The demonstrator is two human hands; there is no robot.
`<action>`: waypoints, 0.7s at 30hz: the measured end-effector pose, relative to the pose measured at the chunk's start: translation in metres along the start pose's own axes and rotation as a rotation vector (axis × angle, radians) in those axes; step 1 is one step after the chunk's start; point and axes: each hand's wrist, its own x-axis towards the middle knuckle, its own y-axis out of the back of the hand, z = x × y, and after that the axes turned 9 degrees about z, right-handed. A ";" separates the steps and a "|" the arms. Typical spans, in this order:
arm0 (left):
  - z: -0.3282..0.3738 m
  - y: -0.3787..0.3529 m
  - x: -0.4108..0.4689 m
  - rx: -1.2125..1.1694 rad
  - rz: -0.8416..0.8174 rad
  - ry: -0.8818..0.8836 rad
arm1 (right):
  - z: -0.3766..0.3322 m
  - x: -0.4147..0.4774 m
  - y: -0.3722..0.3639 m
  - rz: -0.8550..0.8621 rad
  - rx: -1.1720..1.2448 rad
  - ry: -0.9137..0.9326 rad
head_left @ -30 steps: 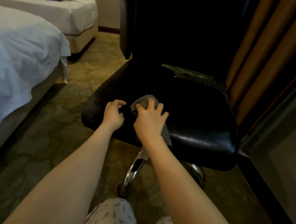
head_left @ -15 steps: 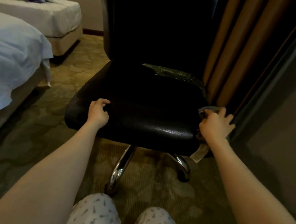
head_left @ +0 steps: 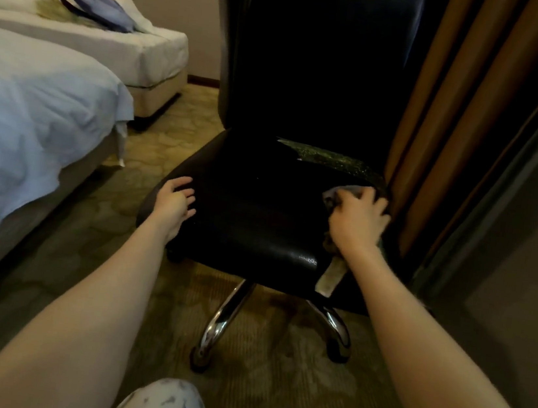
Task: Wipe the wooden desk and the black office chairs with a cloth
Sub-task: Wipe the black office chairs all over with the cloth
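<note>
A black office chair point(head_left: 253, 208) stands in front of me, its tall back dark against the curtain. The seat's rear right shows a worn, flaking patch point(head_left: 334, 161). My left hand point(head_left: 174, 203) rests on the seat's front left edge with its fingers loosely spread. My right hand point(head_left: 357, 220) holds a bunched grey cloth point(head_left: 330, 198) against the right side of the seat. One end of the cloth hangs down over the seat's front right edge. No wooden desk is in view.
Two white beds point(head_left: 31, 124) fill the left side, the far one carrying a blue bag point(head_left: 95, 6). Brown curtains point(head_left: 449, 125) and a dark wall panel point(head_left: 525, 272) close off the right. The chair's chrome legs point(head_left: 221, 321) spread over patterned carpet above my knees.
My right hand has carried the cloth from the seat's front middle across to its right side. My left hand has slid out to the seat's left edge and its fingers have loosened.
</note>
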 end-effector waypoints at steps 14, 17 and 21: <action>0.021 0.019 0.035 0.615 0.323 -0.207 | -0.146 -0.010 -0.064 -0.011 0.198 0.320; 0.010 0.038 0.036 0.719 0.227 -0.122 | -0.174 -0.049 -0.082 -0.033 0.175 0.547; -0.004 0.046 0.030 0.927 0.092 -0.157 | -0.179 -0.084 -0.099 -0.050 0.029 0.769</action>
